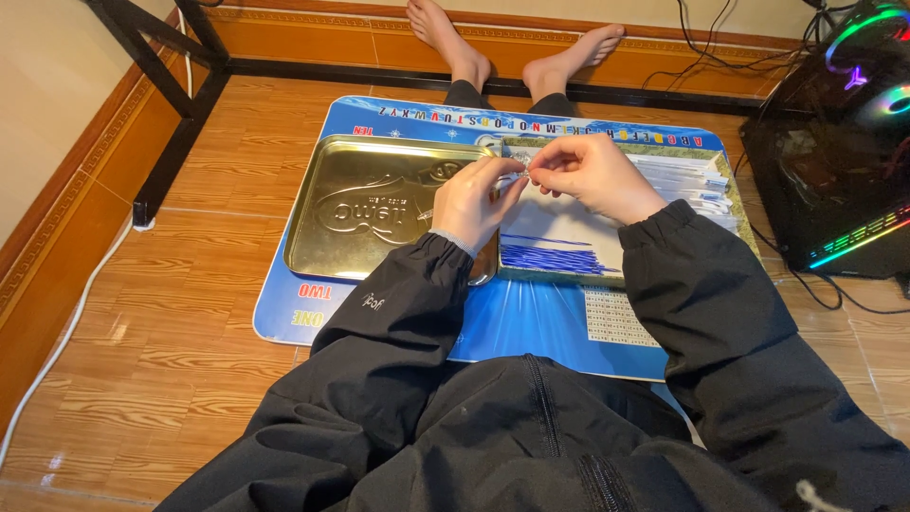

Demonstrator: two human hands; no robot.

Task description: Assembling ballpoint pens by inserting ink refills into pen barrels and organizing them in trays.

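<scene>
**Floor station: two hands on one small clear piece**

Head view.
- My left hand point(477, 201): fingertips pinched on a small clear packet point(517, 177), held above the seam between the two trays.
- My right hand point(590, 173): fingers pinched on the same packet from the other side; the hands meet over it.
- Gold metal tray point(332, 248): lies left of the packet, embossed bottom bare.
- Second tray point(607, 277): just right of the gold tray, touching it; white sheet inside, blue strips point(550, 256) near its front, white sleeves point(692, 180) stacked at its right.
- Blue alphabet mat point(531, 327): under both trays.
- Lit computer case point(839, 152): well right of the trays.
</scene>
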